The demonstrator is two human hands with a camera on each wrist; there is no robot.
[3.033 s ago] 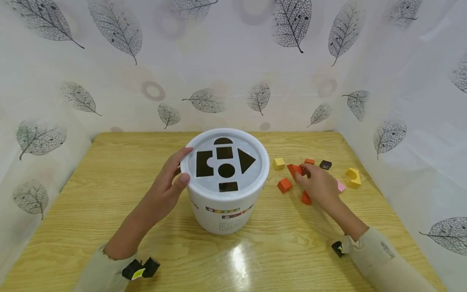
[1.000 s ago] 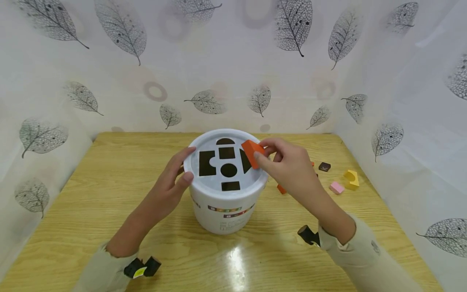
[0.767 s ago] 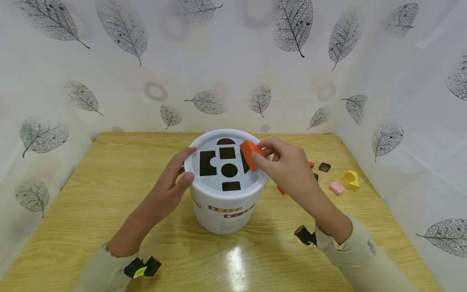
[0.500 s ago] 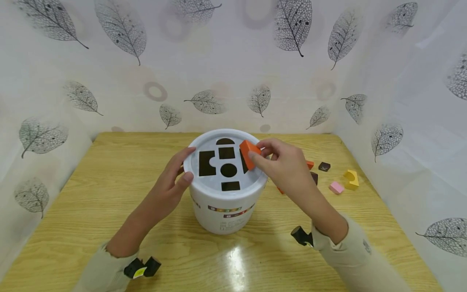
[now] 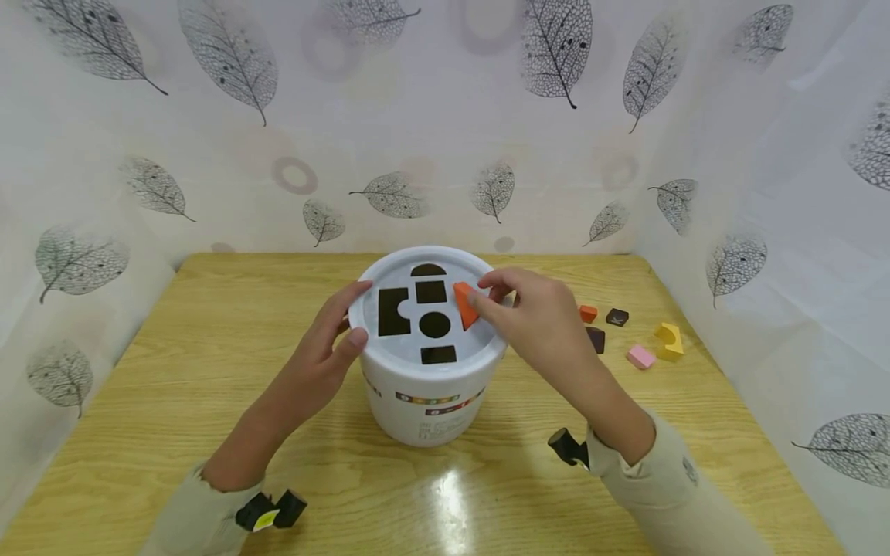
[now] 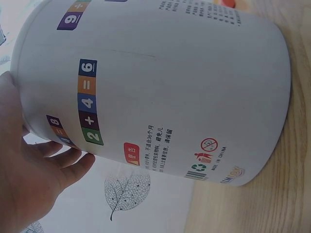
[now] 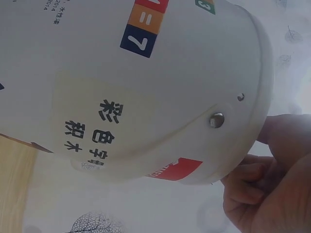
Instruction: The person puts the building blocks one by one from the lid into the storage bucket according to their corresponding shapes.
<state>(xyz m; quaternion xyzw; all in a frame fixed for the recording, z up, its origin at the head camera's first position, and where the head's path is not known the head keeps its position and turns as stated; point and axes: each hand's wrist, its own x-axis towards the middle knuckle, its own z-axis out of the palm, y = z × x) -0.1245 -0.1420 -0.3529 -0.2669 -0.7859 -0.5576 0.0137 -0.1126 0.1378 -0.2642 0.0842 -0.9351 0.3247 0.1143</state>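
A white bucket (image 5: 429, 409) stands upright on the table, its lid (image 5: 406, 359) cut with holes of several shapes. My left hand (image 5: 323, 340) grips the lid's left rim, thumb in front and fingers behind; the left wrist view shows the fingers (image 6: 73, 165) against the bucket's side. An orange triangular block (image 5: 464, 303) sits partly in the triangular hole, at the lid's right. My right hand (image 5: 538, 316) holds it at its right edge, thumb on the block and index finger close by. In the right wrist view the bucket wall hides the block.
Right of the bucket lie loose blocks: an orange one (image 5: 588, 313), a dark one (image 5: 617, 317), a brown one (image 5: 596, 340), a pink one (image 5: 641, 357) and a yellow notched one (image 5: 670, 342). A leaf-patterned curtain (image 5: 431, 139) surrounds the wooden table (image 5: 229, 309).
My right hand picked up the orange triangular block from the table and carried it left to the lid. Over the last half second the block has sunk into the triangular hole. The left hand stays put.
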